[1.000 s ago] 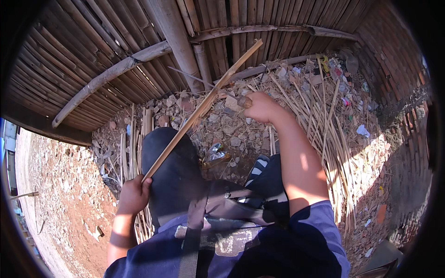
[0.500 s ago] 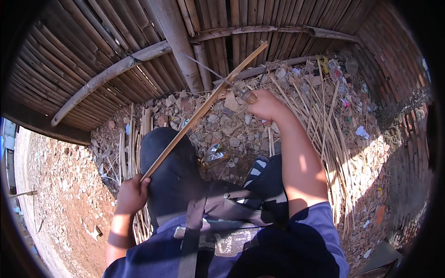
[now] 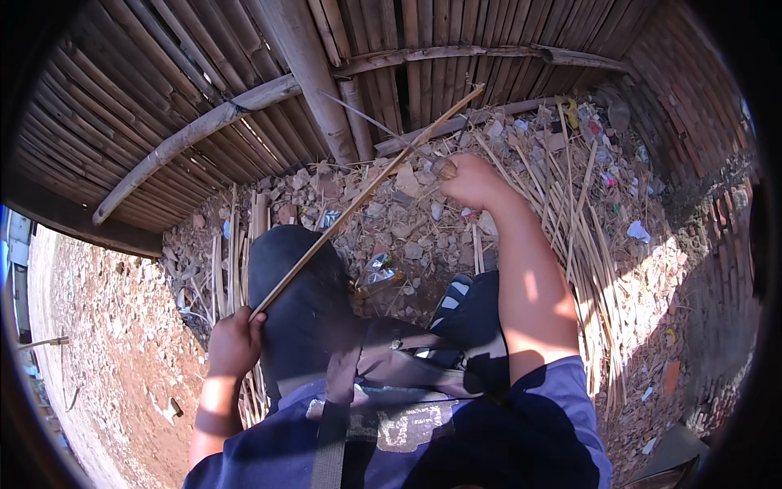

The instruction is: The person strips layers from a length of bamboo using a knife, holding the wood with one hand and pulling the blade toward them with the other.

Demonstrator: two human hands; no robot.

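A long bamboo strip (image 3: 358, 204) slants across my dark-clothed knee, its lower end gripped in my closed left hand (image 3: 233, 342). Its far end points up and to the right, with a few loose fibres at the tip. My right hand (image 3: 474, 181) is closed around the wooden handle of a long, thin-bladed knife (image 3: 366, 116). The blade reaches up and to the left and crosses the strip near its upper part. Whether the edge is touching the strip I cannot tell.
Bundled bamboo strips (image 3: 582, 261) lie along my right side, and more strips (image 3: 236, 236) lie by my left knee. Rubble and litter (image 3: 407, 228) cover the ground ahead. A bamboo wall (image 3: 195, 81) with crosspoles stands in front, and a brick wall (image 3: 692, 98) at the right.
The bamboo strip has turned slightly, so it looks narrower, and its far end has shifted a little right and down. My right hand and the knife moved slightly right.
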